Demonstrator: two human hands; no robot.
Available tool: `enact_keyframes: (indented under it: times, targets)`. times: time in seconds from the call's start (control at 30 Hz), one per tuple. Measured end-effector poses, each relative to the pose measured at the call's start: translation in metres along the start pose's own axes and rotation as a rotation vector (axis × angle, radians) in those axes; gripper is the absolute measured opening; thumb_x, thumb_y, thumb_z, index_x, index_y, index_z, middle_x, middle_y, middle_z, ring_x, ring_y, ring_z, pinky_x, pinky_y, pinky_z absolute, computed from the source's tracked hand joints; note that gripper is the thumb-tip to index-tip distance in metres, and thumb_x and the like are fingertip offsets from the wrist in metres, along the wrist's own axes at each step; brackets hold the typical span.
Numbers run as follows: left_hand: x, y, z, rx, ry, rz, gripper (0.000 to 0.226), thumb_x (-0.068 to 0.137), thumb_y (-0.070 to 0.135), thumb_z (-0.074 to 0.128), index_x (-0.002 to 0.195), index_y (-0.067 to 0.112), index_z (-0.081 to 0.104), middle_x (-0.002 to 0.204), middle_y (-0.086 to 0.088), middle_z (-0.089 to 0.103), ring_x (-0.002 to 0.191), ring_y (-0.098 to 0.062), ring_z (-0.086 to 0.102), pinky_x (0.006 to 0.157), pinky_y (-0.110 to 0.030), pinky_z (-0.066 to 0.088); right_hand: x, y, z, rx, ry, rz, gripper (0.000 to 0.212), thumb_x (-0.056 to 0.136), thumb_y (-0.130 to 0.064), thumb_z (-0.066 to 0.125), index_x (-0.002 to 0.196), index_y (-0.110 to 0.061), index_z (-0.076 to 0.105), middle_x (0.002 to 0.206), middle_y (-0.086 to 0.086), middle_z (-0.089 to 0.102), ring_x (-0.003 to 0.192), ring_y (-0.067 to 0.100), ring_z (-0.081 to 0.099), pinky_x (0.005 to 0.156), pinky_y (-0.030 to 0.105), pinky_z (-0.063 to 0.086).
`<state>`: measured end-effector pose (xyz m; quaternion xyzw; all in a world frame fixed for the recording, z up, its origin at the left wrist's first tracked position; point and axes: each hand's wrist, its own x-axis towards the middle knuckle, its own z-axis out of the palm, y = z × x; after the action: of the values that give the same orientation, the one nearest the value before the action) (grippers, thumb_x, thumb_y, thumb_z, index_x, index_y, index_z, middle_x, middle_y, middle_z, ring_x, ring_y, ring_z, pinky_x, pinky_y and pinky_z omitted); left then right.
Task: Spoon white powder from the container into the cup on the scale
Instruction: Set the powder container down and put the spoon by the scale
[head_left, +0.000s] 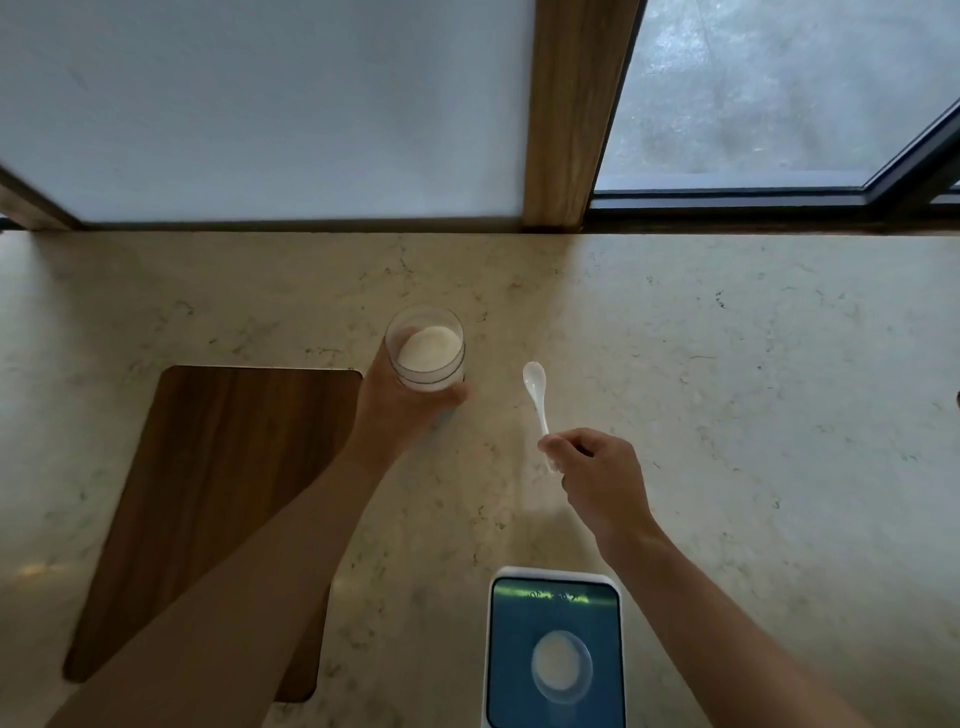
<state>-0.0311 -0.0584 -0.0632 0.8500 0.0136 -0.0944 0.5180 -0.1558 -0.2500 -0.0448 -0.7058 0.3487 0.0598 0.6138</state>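
A clear round container (427, 347) holding white powder stands on the marble counter at mid-frame. My left hand (402, 402) wraps around its near side. To its right, a white spoon (536, 389) points its bowl away from me; my right hand (597, 475) pinches the end of its handle. The spoon's bowl looks empty. Near the bottom edge sits a white-framed scale (555, 587) with a blue top. On it stands a clear cup (562, 666) with white powder inside.
A dark wooden cutting board (208, 467) lies on the counter (753, 389) to the left, partly under my left forearm. A frosted panel, a wooden post (576, 114) and a window run along the counter's far edge.
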Motion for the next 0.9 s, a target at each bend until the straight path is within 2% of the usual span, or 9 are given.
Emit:
enact_keyframes:
  times: [0.23,0.37,0.4,0.47,0.53,0.6,0.7,0.8,0.9]
  targets:
    - [0.007,-0.003,-0.003,-0.014,-0.018,0.012,0.079,0.056,0.037,0.092,0.125,0.013,0.062,0.114,-0.002,0.070,0.108,-0.022,0.069,0.098,-0.046,0.061,0.005,0.007,0.003,-0.003,0.019,-0.038,0.013,0.087,-0.021,0.071,0.076,-0.020,0.078,0.058,-0.009,0.068,0.055,0.007,0.058,0.058,0.030,0.052]
    - [0.004,-0.009,-0.004,-0.042,-0.015,0.006,0.080,0.057,0.038,0.096,0.127,0.024,0.059,0.111,0.020,0.066,0.105,0.000,0.065,0.088,-0.017,0.057,0.002,0.006,0.006,0.011,0.013,-0.087,0.012,0.089,-0.022,0.070,0.085,-0.017,0.080,0.062,-0.009,0.069,0.059,0.008,0.059,0.059,0.026,0.049]
    - [0.004,-0.011,-0.004,-0.049,-0.017,0.008,0.079,0.059,0.032,0.098,0.127,0.025,0.059,0.109,0.024,0.066,0.104,0.005,0.065,0.085,-0.013,0.056,0.001,0.007,0.005,0.016,0.010,-0.097,0.012,0.090,-0.022,0.070,0.087,-0.016,0.080,0.063,-0.009,0.068,0.058,0.008,0.059,0.059,0.025,0.048]
    - [0.004,-0.012,-0.005,-0.064,-0.027,0.000,0.079,0.063,0.022,0.100,0.130,0.021,0.059,0.111,0.022,0.067,0.104,0.009,0.064,0.084,-0.010,0.054,-0.002,0.007,0.003,0.018,0.003,-0.108,0.013,0.091,-0.021,0.069,0.088,-0.014,0.080,0.060,-0.010,0.066,0.055,0.008,0.057,0.057,0.025,0.047]
    - [0.004,-0.009,-0.006,-0.080,-0.053,-0.015,0.085,0.065,0.018,0.100,0.138,0.017,0.056,0.121,0.011,0.067,0.113,0.003,0.065,0.091,-0.018,0.057,-0.004,0.008,-0.001,0.021,-0.002,-0.122,0.013,0.091,-0.021,0.069,0.088,-0.014,0.080,0.058,-0.008,0.066,0.052,0.008,0.056,0.056,0.026,0.048]
    - [-0.001,-0.005,-0.011,-0.113,-0.086,-0.041,0.095,0.067,0.014,0.099,0.147,0.015,0.047,0.138,-0.003,0.062,0.128,-0.015,0.062,0.105,-0.034,0.057,-0.008,0.007,-0.004,0.017,-0.008,-0.134,0.012,0.091,-0.021,0.070,0.087,-0.016,0.080,0.057,-0.005,0.066,0.051,0.009,0.056,0.055,0.028,0.048]
    - [-0.014,-0.002,-0.019,-0.121,-0.121,-0.114,0.110,0.071,0.012,0.096,0.158,0.019,0.031,0.153,-0.007,0.051,0.139,-0.023,0.055,0.114,-0.042,0.052,-0.015,0.005,-0.010,0.007,0.001,-0.135,0.011,0.089,-0.022,0.072,0.085,-0.016,0.080,0.054,-0.002,0.064,0.049,0.011,0.054,0.053,0.028,0.046]
    - [-0.036,-0.004,-0.026,-0.022,-0.151,-0.173,0.119,0.071,0.030,0.096,0.163,0.022,0.022,0.158,-0.008,0.043,0.141,-0.025,0.050,0.118,-0.050,0.047,-0.026,0.007,-0.018,0.006,0.002,-0.131,0.012,0.089,-0.023,0.072,0.085,-0.015,0.080,0.052,-0.004,0.062,0.048,0.010,0.052,0.052,0.026,0.043]
    - [-0.063,-0.005,-0.031,0.032,-0.163,-0.227,0.125,0.070,0.048,0.093,0.165,0.028,0.014,0.160,-0.008,0.039,0.142,-0.024,0.045,0.118,-0.049,0.045,-0.044,0.016,-0.027,0.004,0.003,-0.092,0.012,0.088,-0.026,0.072,0.082,-0.019,0.080,0.050,-0.006,0.061,0.046,0.006,0.050,0.049,0.023,0.041]
